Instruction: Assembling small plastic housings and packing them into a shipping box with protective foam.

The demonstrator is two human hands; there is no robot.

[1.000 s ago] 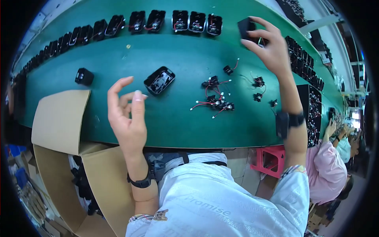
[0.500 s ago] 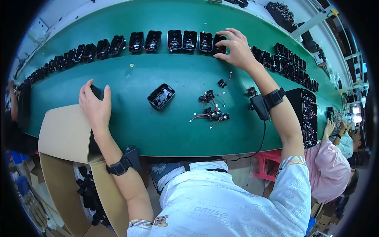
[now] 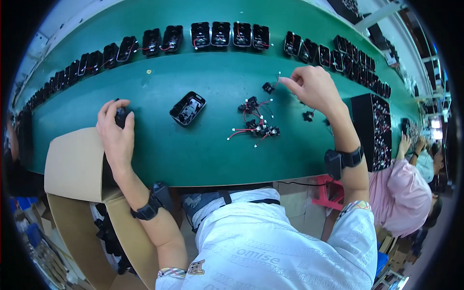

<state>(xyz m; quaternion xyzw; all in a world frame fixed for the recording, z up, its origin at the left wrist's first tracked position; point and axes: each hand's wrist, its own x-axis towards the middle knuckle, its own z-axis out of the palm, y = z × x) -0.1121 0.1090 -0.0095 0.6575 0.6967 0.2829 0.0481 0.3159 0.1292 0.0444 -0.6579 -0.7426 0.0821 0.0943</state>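
My left hand (image 3: 115,130) is closed round a small black part (image 3: 121,116), partly hidden by the fingers, above the table's left side. A black open-topped plastic housing (image 3: 188,109) lies tilted on the table between my hands. My right hand (image 3: 314,89) hovers at the right, thumb stretched out and apart from the curled fingers. Its thumb tip is nearest a small black wired component (image 3: 268,87) whose lead stands up; whether they touch I cannot tell. Several more components with red and black wires (image 3: 258,126) lie in a loose pile nearer me.
A long row of black housings (image 3: 221,35) lines the far side of the green table (image 3: 193,159). A black box of wired components (image 3: 371,130) stands at right, beside a person in pink (image 3: 398,195). An open cardboard box (image 3: 75,166) is at my left.
My right hand has drawn back from the far row toward the loose wired components, leaving the housing it was at in the row. My left hand keeps the black part, its fingers slightly shifted.
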